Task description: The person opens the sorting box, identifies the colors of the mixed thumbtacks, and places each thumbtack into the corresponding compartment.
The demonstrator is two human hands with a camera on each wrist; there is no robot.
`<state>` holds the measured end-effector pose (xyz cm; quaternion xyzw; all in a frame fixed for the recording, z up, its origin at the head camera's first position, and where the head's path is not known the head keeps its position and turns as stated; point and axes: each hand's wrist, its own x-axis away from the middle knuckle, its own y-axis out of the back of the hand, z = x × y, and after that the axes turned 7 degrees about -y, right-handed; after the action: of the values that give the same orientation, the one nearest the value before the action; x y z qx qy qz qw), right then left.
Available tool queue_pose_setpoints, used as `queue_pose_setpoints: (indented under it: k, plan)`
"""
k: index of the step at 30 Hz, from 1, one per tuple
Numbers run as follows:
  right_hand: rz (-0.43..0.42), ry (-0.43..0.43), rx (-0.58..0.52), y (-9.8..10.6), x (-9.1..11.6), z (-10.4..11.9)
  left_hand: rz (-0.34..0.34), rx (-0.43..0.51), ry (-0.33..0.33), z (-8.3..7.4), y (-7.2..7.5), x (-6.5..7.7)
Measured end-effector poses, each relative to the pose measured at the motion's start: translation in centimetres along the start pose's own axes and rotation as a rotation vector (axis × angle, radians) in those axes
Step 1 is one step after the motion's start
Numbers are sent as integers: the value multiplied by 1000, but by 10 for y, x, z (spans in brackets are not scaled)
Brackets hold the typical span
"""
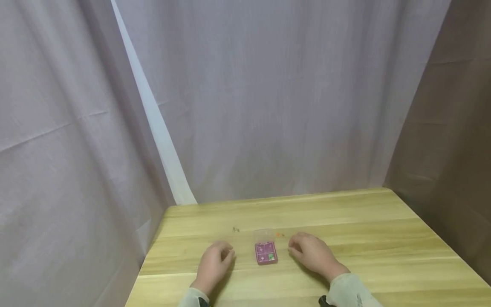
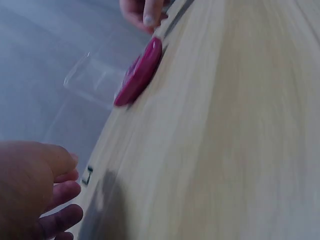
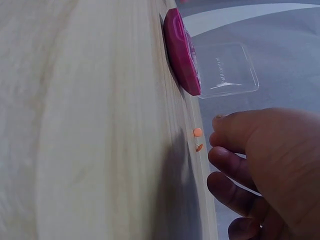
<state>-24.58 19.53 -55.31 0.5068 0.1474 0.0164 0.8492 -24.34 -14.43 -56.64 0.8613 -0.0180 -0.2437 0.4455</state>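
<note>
Magenta plastic box with a grid of small compartments sits on the pale wood-grain tabletop, between the two hands and apart from both. Its clear, rounded-corner plastic lid is swung open on the far side of the box, with raised marks too faint to read. A small bright green piece lies in the near right compartment, and pale round spots show in others.

The left hand is to the left of the box, its fingers loosely curved, with a gap between thumb and forefinger and nothing seen in them. Beyond it, tiny dark pieces lie on the tabletop, too small to identify. The right hand is to the right of the box, its fingers bent and slightly spread, also with nothing seen in them; I cannot tell whether thumb and forefinger touch. Just beside its fingertips are a small orange disc and a small orange piece with a pointed side.

Light sleeves cover both forearms. Grey fabric curtains hang around the tabletop, and a white strip slants down at the left.
</note>
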Motion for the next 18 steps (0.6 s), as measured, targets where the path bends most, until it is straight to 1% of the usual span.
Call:
queue_pose_setpoints:
  k: [3,6,10,12,15,18]
  plan:
    - [5,-1,2,1,0,-1,-2,-21,34,8,6,6]
    - [-3,-17,21,-1,-2,-4,-7,-39,50,12,10,9]
    - [-26,-21,40,-1,-4,-6,-10,-52,47,12,10,8]
    - [-35,-11,34,-1,-4,-6,-2,-53,49,11,10,8]
    - [-30,-6,31,-1,-4,-5,13,-57,56,10,8,8]
    - [-21,-12,40,-2,-5,-4,14,-58,43,9,7,9]
